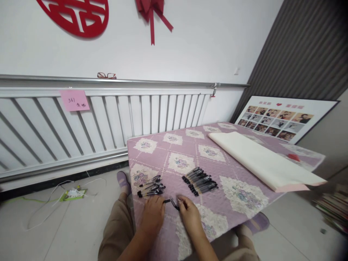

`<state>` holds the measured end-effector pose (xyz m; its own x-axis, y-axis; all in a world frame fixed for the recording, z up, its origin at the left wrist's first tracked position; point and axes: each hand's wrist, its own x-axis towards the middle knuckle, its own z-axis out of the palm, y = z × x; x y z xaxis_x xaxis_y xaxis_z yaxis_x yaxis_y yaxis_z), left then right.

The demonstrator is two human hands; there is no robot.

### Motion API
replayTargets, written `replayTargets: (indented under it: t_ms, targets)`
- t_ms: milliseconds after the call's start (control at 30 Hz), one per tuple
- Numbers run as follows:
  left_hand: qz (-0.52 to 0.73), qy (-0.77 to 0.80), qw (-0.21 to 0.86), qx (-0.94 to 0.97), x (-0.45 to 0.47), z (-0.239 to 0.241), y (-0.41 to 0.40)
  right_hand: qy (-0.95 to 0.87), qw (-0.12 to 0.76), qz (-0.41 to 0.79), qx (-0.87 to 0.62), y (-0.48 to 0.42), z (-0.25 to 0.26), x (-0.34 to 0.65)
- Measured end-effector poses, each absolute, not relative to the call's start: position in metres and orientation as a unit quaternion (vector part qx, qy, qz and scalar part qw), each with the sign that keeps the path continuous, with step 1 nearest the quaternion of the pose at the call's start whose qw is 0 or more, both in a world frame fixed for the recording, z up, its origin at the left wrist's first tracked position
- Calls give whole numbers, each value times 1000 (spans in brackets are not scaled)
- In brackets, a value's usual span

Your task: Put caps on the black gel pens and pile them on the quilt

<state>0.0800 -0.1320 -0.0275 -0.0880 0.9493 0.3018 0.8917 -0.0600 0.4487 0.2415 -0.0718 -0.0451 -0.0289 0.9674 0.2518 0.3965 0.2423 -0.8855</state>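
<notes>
My left hand (pixel 153 214) and my right hand (pixel 189 213) rest close together on the purple quilted cover (pixel 174 152) near its front edge. Between their fingertips lies a clear pen with a black cap (pixel 173 202). The left fingers pinch the black end and the right fingers pinch the barrel. Just beyond the left hand is a loose group of several pens (pixel 151 185). Beyond the right hand, several black-capped pens (pixel 200 180) lie side by side in a neat row.
A folded cream sheet (pixel 262 161) lies across the right side of the cover. A white radiator (pixel 103 119) with a pink note (pixel 74 100) lines the wall, glasses (pixel 106 75) on top. A power strip (pixel 73 194) with cables is on the floor at left, and a framed photo board (pixel 282 117) leans at right.
</notes>
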Motion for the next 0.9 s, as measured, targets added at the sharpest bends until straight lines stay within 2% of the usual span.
replayTargets:
  t_ms: [167,367,633,900]
  targets:
    - [281,685,59,670,80,-28,-132,-682,434,280,-517,-72,-47,239]
    - [255,672,48,693,81,-31,-131,-637,448,302,-549,-72,-50,243]
    - [219,674,42,705,82,-34,-129,-669,419,366,-493,-76,-47,242]
    - [229,616,65,751,86,-23,-127,-619,468,372,-509,-77,-47,247]
